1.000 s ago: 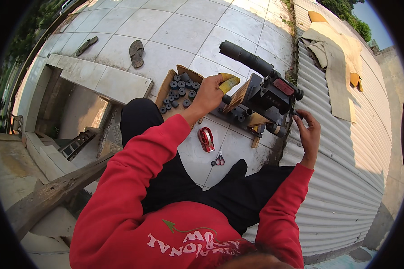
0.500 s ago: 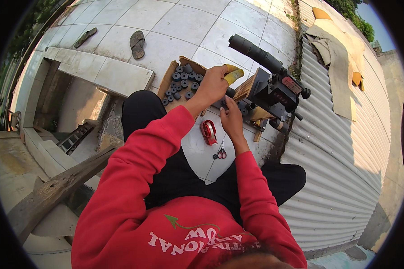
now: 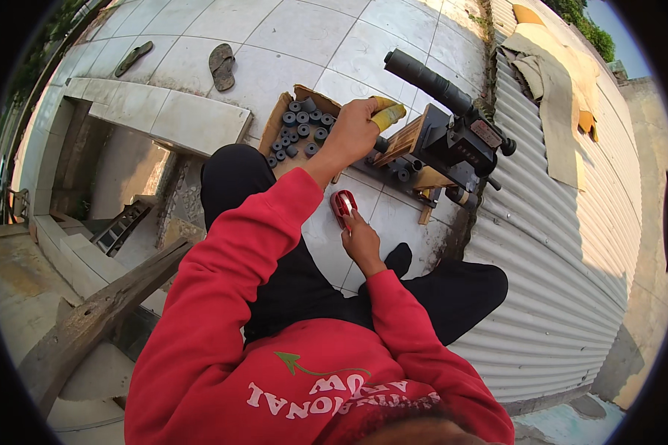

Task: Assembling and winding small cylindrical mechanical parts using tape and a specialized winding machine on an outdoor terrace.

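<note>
My left hand [image 3: 355,135] reaches beside a hand-cranked machine [image 3: 471,152] with a black body, a counter and a wooden block. Yellow coverings [image 3: 387,113] wrap some of its fingertips. Those fingers curl over by a small black cylinder [image 3: 381,144] at the machine's end; what they hold is hidden. Lower down, my right hand [image 3: 362,243] has its fingertips closed at the near end of a red tape dispenser [image 3: 341,200], where a whitish strip shows. Left of my left hand, a cardboard box [image 3: 276,122] contains several dark rolls [image 3: 303,117] with holed centres.
Two sandals [image 3: 221,67] lie on the tiled floor beyond a raised ledge [image 3: 200,119]. An opening drops away at left, near a wooden beam [image 3: 100,311]. Corrugated roofing [image 3: 549,289] runs along the right, with cloth [image 3: 560,119] on it. A few dark rolls [image 3: 402,175] lie under the machine.
My right hand has moved from beside the machine down and left to the tape dispenser. The scissors seen earlier are now out of sight behind my right arm. My left hand stays nearly in place.
</note>
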Demonstrator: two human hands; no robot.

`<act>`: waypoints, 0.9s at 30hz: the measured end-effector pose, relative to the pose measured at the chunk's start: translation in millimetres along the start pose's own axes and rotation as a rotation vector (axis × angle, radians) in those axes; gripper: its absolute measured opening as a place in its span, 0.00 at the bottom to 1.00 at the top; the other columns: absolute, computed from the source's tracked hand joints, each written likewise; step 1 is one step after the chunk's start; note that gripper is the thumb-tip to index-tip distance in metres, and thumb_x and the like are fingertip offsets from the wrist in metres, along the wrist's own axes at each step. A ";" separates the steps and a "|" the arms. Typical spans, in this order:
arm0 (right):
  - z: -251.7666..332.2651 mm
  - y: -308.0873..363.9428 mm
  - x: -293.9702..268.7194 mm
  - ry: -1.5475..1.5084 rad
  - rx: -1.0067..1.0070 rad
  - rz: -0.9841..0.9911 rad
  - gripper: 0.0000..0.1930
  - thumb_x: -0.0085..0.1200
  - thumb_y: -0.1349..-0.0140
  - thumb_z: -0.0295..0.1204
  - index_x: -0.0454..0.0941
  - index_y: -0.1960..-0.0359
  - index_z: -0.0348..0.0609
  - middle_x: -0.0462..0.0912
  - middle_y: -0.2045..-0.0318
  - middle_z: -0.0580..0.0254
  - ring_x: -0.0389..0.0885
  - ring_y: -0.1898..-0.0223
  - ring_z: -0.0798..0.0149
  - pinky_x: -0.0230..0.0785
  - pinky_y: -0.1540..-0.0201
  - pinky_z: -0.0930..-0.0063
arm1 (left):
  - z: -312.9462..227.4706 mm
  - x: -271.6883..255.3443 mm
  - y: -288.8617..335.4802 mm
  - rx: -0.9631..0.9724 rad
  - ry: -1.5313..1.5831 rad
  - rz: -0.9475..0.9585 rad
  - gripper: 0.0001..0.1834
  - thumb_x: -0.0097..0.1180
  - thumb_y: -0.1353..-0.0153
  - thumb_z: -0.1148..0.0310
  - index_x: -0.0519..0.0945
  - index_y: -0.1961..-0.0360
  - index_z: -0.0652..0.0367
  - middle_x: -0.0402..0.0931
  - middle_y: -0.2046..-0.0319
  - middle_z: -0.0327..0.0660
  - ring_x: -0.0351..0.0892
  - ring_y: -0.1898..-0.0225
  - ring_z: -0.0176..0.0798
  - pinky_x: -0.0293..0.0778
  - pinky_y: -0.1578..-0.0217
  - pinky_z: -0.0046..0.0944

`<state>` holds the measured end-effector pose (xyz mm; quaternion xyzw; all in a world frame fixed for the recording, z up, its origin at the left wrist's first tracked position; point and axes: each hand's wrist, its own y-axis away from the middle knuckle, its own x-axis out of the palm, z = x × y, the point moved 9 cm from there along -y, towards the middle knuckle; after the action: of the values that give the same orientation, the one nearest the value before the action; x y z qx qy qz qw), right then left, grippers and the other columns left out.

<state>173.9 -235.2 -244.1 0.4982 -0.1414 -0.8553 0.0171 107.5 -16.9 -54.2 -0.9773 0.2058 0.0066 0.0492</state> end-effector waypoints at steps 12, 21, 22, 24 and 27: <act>21.7 18.9 -224.8 -0.477 -0.006 -0.050 0.17 0.54 0.31 0.20 0.84 0.43 0.40 0.89 0.52 0.54 0.90 0.65 0.66 0.78 0.62 0.74 | -30.3 -3.3 42.9 -0.148 0.128 0.247 0.14 0.57 0.26 0.72 0.85 0.44 0.68 0.87 0.61 0.39 0.84 0.65 0.27 0.78 0.61 0.29; -29.5 30.9 -415.3 0.065 -0.147 -0.468 0.22 0.64 0.33 0.28 0.81 0.38 0.40 0.87 0.44 0.50 0.85 0.45 0.57 0.76 0.44 0.62 | -36.1 12.1 72.7 -0.180 0.071 0.361 0.15 0.61 0.25 0.68 0.86 0.45 0.67 0.86 0.61 0.37 0.85 0.64 0.27 0.79 0.60 0.29; -41.3 27.3 -415.2 0.064 -0.154 -0.479 0.22 0.64 0.33 0.28 0.81 0.38 0.40 0.87 0.44 0.50 0.85 0.45 0.57 0.76 0.44 0.62 | -28.6 11.6 72.0 -0.186 0.067 0.347 0.15 0.61 0.25 0.68 0.86 0.45 0.66 0.86 0.61 0.37 0.85 0.63 0.27 0.79 0.60 0.29; -45.2 20.2 -394.3 0.257 -0.268 -0.419 0.29 0.67 0.37 0.31 0.76 0.33 0.41 0.83 0.39 0.46 0.81 0.38 0.45 0.70 0.35 0.56 | -19.5 8.2 75.0 -0.193 0.055 0.331 0.15 0.61 0.25 0.67 0.86 0.45 0.66 0.86 0.61 0.37 0.85 0.63 0.27 0.79 0.60 0.28; -66.5 -3.0 -362.3 0.116 -0.148 -0.254 0.28 0.68 0.38 0.31 0.78 0.37 0.36 0.85 0.44 0.41 0.81 0.39 0.42 0.71 0.36 0.55 | -16.4 4.9 71.6 -0.191 0.040 0.307 0.15 0.61 0.25 0.68 0.87 0.45 0.66 0.86 0.61 0.37 0.85 0.62 0.27 0.79 0.59 0.30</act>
<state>413.5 -185.6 31.2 0.5580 -0.0127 -0.8284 -0.0463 82.9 -85.7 -44.7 -0.9346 0.3520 0.0144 -0.0497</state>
